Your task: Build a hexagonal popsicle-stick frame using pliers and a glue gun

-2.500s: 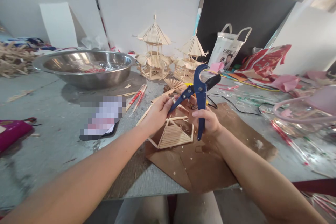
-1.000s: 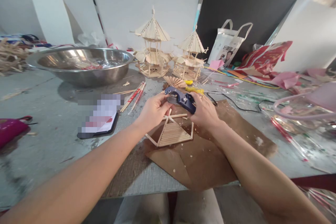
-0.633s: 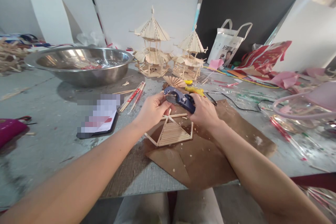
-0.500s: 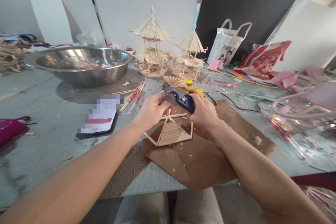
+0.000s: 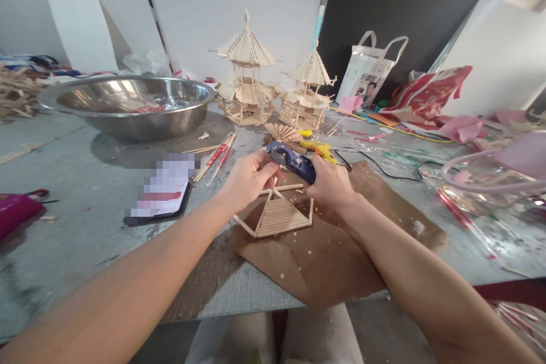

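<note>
currently the right hand (image 5: 331,179) is clenching the blue cutter (image 5: 298,165) over the brown sheet's (image 5: 341,261) far side; the left hand (image 5: 249,177) is curling its fingers beside the cutter's head, their grasp too hidden to tell. below, the stick frame (image 5: 284,217) is lying toward the bench's (image 5: 85,182) near edge.

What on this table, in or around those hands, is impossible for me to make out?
All in the head view:
- Anything pinched in the left hand: hidden by the hand itself.
- Most of the grip end of the blue cutter: covered by the right hand.
- What the phone shows: blurred into blocks.
- The rest of the purple object: cut off by the left edge.
</note>
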`<state>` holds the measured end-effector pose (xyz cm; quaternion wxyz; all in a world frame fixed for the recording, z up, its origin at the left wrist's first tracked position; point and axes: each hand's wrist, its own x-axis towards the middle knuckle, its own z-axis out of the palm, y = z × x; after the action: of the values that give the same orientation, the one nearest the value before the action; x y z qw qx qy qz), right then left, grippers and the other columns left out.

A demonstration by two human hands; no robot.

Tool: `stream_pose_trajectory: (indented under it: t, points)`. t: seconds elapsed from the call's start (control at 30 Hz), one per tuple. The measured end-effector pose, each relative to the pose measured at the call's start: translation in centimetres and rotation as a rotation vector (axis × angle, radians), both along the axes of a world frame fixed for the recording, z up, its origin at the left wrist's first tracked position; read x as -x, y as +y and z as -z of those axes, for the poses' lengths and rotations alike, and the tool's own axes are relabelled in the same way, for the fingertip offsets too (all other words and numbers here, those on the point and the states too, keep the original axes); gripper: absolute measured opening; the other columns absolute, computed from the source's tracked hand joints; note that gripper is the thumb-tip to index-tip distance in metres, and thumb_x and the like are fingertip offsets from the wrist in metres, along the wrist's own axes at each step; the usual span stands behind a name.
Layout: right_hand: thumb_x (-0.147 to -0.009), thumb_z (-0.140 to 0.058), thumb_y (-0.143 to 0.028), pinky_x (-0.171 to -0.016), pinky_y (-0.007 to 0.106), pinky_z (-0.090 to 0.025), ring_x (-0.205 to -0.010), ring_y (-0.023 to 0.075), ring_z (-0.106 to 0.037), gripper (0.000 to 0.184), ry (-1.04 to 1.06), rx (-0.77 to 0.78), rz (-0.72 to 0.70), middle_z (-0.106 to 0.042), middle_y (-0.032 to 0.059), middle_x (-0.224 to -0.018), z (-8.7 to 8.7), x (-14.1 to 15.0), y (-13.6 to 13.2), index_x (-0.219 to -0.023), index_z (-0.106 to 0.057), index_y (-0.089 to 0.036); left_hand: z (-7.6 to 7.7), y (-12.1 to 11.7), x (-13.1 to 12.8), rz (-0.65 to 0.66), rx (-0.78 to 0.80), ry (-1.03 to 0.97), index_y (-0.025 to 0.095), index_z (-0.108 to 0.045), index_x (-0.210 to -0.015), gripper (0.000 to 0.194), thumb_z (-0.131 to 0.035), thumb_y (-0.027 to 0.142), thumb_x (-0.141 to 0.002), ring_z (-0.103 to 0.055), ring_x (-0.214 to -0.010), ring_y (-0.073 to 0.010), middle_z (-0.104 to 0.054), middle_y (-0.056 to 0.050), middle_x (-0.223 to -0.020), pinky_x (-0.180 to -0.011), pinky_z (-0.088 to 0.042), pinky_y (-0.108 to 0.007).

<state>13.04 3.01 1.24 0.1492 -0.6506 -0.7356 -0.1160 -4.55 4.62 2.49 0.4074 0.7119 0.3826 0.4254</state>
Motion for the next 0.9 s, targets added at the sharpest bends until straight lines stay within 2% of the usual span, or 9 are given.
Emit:
stream_pose_trajectory:
  t: [0.4, 0.67, 0.9]
  points:
    - [-0.069, -0.047, -0.032, -0.058, 0.03, -0.042, -0.075, 0.0257, -0.062, 0.031, -0.038, 0.092, 0.022, -0.065, 0.0097, -0.079, -0.1, 0.3, 0.1, -0.095, -0.053, -0.016, 0.1, 0.3, 0.0, -0.002, 0.073, -0.011, 0.014, -0.053, -0.067, 0.015, -0.049, 0.025, -0.076, -0.047, -0.044, -0.005, -0.06, 0.0, -0.061, -0.042, -0.038, -0.018]
    - [-0.069, -0.048, -0.031, -0.058, 0.032, -0.041, -0.072, 0.0263, -0.062, 0.03, -0.009, 0.084, 0.02, -0.065, 0.0089, -0.078, 0.0, 0.3, 0.0, -0.095, -0.053, -0.018, 0.1, 0.3, -0.1, 0.017, 0.113, -0.041, 0.014, -0.053, -0.068, 0.014, -0.049, 0.025, -0.076, -0.046, -0.043, -0.0048, -0.059, 0.0, -0.062, -0.043, -0.039, -0.018]
    - [-0.065, -0.05, -0.028, -0.075, 0.035, -0.04, -0.09, 0.0259, -0.055, 0.051, 0.095, -0.075, -0.014, -0.058, 0.0129, -0.1, 1.0, -0.9, 0.9, -0.114, -0.042, -0.013, 0.1, 0.2, 0.1, 0.031, 0.124, -0.037, 0.014, -0.053, -0.071, 0.017, -0.05, 0.03, -0.076, -0.046, -0.044, -0.0046, -0.06, -0.001, -0.065, -0.045, -0.039, -0.019]
